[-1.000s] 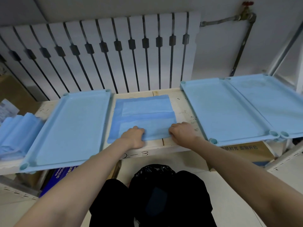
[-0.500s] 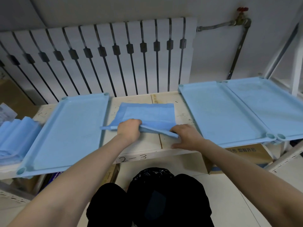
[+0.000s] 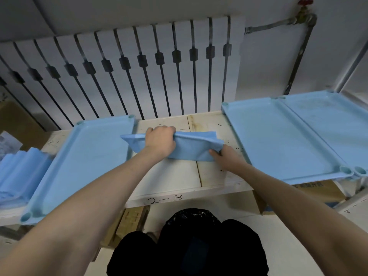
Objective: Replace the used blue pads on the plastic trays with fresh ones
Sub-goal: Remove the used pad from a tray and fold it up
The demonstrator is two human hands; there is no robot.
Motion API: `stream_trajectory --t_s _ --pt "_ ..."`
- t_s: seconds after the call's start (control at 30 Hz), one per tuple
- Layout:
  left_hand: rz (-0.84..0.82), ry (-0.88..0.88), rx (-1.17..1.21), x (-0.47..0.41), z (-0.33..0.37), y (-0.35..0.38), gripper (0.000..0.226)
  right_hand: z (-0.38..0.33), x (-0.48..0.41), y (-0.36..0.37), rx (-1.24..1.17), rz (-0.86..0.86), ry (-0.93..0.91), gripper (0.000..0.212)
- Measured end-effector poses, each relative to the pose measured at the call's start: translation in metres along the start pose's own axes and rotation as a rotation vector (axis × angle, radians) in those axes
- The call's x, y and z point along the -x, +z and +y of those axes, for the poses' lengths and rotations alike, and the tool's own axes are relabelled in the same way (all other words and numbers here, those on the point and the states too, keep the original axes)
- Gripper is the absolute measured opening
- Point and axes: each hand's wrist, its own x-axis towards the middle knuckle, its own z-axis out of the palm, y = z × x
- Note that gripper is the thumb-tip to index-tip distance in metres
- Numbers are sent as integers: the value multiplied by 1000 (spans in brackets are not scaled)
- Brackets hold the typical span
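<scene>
Left hand (image 3: 160, 140): clenched on the far edge of the pad (image 3: 191, 149), knuckles up, gripping it near its left end.
Right hand (image 3: 226, 158): fingers pinch the pad's near right corner; heel of the hand near the bench (image 3: 179, 176).
Pad: blue, folded over and bunched, stretched between both hands, lying mid-bench between the trays; left tip just overlaps the left tray's rim.
Left tray (image 3: 83, 166): light blue plastic, flat on the bench, near end past the bench edge.
Right trays (image 3: 278, 140): two, side by side, long edges touching, on the bench's right.
Pad stack (image 3: 18, 176): blue folded sheets, left of the left tray.
Bench: pale wood, front edge marked "2-3".
Radiator (image 3: 139, 72): white, on the wall behind the bench.
Bin (image 3: 191, 218): black bag liner, below the bench edge, between the person's knees.
Boxes (image 3: 310, 192): cardboard, under the bench.
</scene>
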Motion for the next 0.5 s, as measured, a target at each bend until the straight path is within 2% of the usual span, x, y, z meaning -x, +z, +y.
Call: stream_trajectory --t_s 0.2,0.37,0.5 --pt "41 -18 -76 -27 6 3 26 -3 -33 6 97 69 122 39" --pt "65 1 -98 -45 11 17 31 -1 -51 12 173 57 192 35" --pt "186 12 11 -44 14 39 52 -2 -61 14 275 30 203 26"
